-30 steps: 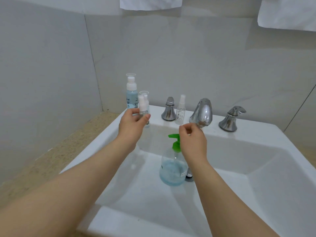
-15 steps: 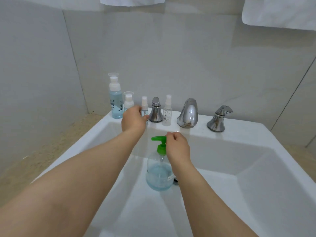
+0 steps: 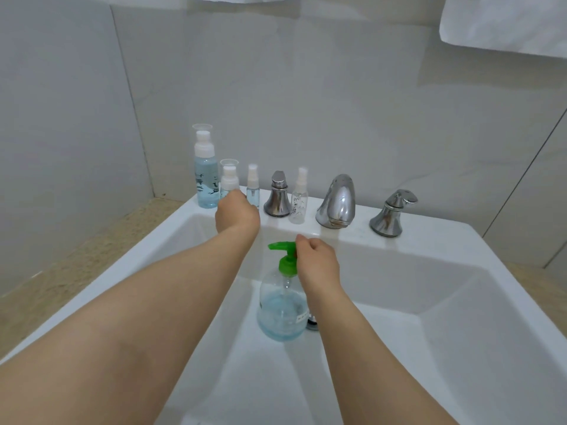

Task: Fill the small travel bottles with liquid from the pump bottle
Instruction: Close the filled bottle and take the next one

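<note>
A clear pump bottle with a green pump head and pale blue liquid stands in the sink basin. My right hand curls round the right side of its green pump head. On the sink's back ledge stand a tall blue-filled bottle, a short capped bottle, a thin spray bottle and a clear spray bottle. My left hand is curled in front of the short capped bottle, right beside the thin spray bottle. Its fingers are hidden, so a hold on either bottle is not visible.
The white sink has a chrome spout between two chrome handles. The drain shows behind the pump bottle. A beige counter runs left of the sink. A white towel hangs top right.
My left hand carried the thin spray bottle to the back ledge, where it now stands upright. My right hand came down from near the spout to the green pump head.
</note>
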Available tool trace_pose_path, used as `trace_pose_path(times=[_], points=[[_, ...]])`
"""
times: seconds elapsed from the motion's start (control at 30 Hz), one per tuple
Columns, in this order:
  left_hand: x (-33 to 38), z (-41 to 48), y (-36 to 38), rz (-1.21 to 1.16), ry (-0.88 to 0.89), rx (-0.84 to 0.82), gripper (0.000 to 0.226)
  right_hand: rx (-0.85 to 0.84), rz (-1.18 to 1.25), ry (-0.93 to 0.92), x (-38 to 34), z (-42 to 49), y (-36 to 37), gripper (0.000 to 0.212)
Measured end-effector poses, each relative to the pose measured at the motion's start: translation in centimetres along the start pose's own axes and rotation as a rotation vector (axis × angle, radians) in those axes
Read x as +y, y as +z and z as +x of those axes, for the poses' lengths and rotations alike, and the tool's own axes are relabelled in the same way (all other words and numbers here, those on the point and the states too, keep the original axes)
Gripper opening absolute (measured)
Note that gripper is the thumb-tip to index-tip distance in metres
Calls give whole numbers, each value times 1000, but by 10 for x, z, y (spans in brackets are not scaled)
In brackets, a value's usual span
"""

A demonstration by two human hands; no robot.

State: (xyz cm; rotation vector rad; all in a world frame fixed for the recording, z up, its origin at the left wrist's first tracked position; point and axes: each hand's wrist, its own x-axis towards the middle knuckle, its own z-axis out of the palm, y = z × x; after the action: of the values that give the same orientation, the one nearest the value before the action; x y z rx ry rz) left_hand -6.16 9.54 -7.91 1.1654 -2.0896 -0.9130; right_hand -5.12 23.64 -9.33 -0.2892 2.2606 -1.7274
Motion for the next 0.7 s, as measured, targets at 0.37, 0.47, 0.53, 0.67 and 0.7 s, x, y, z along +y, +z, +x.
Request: trace_pose_path(times=[0.37, 0.47, 0.53, 0.67, 0.7], points=[[1, -3, -3, -158, -76, -12, 22, 0, -14, -5, 1, 2, 1, 33], [1, -2, -2, -143, -69, -9, 24, -1, -9, 5, 2, 3, 0, 32], [2, -6, -5, -161, -48, -17, 31, 4, 7, 7, 2, 2, -1, 31], [16, -21, -19, -278, 148, -34, 12, 42, 64, 17, 2, 0, -4, 31], [22, -24, -24, -299, 211, -46, 11, 56, 82, 26, 2, 1, -5, 32]])
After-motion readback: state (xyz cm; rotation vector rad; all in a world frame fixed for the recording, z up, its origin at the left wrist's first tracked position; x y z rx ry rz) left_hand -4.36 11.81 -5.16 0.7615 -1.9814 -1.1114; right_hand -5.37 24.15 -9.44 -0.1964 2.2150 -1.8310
